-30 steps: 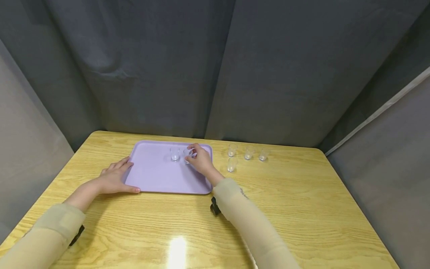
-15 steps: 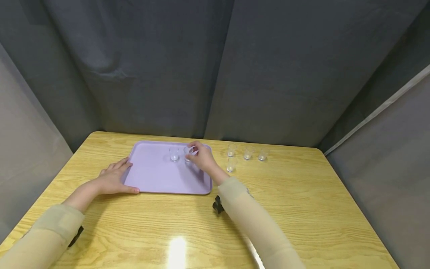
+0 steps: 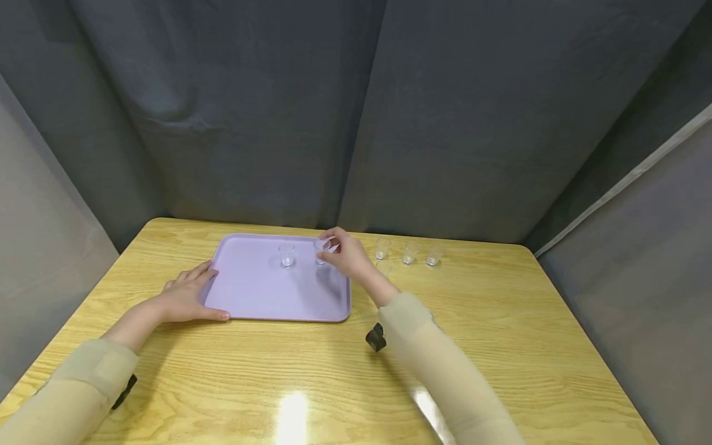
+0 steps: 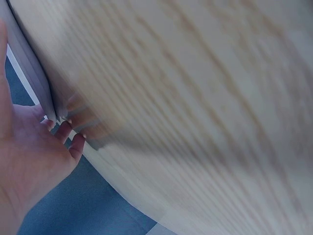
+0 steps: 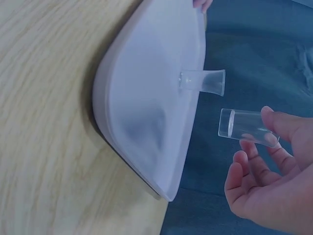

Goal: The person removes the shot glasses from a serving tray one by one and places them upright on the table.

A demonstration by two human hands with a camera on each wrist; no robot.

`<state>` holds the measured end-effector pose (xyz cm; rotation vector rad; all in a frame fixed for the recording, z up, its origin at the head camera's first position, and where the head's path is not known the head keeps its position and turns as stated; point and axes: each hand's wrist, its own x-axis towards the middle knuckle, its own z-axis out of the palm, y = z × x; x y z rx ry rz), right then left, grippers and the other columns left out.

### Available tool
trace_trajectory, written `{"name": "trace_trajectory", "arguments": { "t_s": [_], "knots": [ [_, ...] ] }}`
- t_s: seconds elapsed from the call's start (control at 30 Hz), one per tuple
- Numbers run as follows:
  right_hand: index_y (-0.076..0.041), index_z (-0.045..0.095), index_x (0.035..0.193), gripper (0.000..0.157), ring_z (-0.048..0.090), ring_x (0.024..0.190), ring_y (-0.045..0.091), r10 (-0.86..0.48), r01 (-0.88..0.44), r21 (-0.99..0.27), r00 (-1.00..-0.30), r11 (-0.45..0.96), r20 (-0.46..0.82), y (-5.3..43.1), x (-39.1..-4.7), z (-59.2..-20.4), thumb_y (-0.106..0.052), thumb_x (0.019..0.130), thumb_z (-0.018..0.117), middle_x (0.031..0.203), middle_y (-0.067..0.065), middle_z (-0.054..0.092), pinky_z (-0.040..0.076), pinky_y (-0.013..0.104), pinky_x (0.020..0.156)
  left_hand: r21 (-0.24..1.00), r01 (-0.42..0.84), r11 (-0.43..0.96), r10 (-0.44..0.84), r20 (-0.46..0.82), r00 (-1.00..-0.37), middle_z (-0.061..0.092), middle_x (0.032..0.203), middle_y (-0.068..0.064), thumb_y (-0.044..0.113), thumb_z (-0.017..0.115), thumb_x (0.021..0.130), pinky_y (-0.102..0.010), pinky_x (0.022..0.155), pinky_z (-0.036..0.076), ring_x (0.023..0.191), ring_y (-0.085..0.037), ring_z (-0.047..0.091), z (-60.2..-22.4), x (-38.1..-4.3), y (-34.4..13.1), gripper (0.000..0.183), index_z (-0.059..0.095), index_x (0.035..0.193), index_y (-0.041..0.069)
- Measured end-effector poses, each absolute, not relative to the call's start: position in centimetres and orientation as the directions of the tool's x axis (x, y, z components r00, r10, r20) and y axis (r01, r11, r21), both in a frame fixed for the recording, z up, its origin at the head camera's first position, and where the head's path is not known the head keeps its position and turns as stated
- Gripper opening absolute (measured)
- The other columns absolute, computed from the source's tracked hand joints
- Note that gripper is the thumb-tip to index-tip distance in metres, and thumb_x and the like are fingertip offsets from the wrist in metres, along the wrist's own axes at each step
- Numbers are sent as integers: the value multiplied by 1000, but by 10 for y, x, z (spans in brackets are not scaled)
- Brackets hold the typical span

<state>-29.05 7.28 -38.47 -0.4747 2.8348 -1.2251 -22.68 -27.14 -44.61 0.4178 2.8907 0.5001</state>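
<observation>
My right hand (image 3: 350, 254) pinches a small clear shot glass (image 5: 244, 126) between thumb and fingers near its rim. In the right wrist view its thick base hangs clear of the lilac tray (image 3: 256, 296), over the right part of it. Another shot glass (image 3: 287, 256) stands upright on the tray, just left of the held one. With fingers spread, my left hand (image 3: 186, 300) rests against the tray's left edge, thumb at the front left corner. In the left wrist view the left fingertips (image 4: 77, 144) touch down by the tray's side.
To the right of the tray, several more shot glasses stand on the wooden table (image 3: 473, 334), among them one glass (image 3: 408, 253) in the back row. One in front is partly covered by my right wrist. A dark curtain (image 3: 267, 123) hangs behind the table's far edge.
My right hand has risen with the shot glass and shifted right, away from the other glass on the tray. My left hand and the tray stay about where they were.
</observation>
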Motion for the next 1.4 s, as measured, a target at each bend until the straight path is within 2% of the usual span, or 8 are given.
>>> {"name": "trace_trajectory", "arguments": {
  "t_s": [0.3,0.6,0.8,1.13,1.4],
  "knots": [
    [-11,59,117,35,53,82,19,-293,-291,-726,-947,623,128,95,-284,-368,-19,85,72,99,7,65,42,25,67,354,247,902,306,-121,-944,10,154,-25,73,67,65,-72,95,18,133,-53,16,-448,-228,-271,117,28,144,-4],
    [-11,59,115,32,54,85,22,-291,-307,-762,-943,571,161,126,-274,-349,-18,86,69,101,7,63,45,30,72,356,249,901,308,-120,-944,10,154,-26,73,67,65,-71,95,18,133,-52,16,-450,-230,-271,117,27,145,-4],
    [-13,59,116,32,55,86,22,-280,-316,-752,-943,578,181,145,-267,-339,-20,87,69,102,6,63,46,30,68,359,246,901,306,-121,-944,10,154,-26,73,67,65,-71,95,18,133,-52,17,-450,-229,-271,118,27,145,-4],
    [-11,58,117,34,56,88,23,-263,-359,-715,-933,601,248,177,-255,-333,-19,87,69,101,9,63,45,31,67,359,236,903,299,-130,-945,10,154,-27,72,67,65,-71,96,18,132,-52,17,-448,-228,-271,118,27,144,-5],
    [-9,57,118,35,56,87,24,-215,-338,-718,-941,608,262,204,-252,-339,-19,87,69,99,9,62,47,30,64,358,237,903,300,-132,-945,10,154,-26,73,67,65,-70,96,18,133,-52,17,-448,-228,-271,118,27,145,-4]
  ]
}}
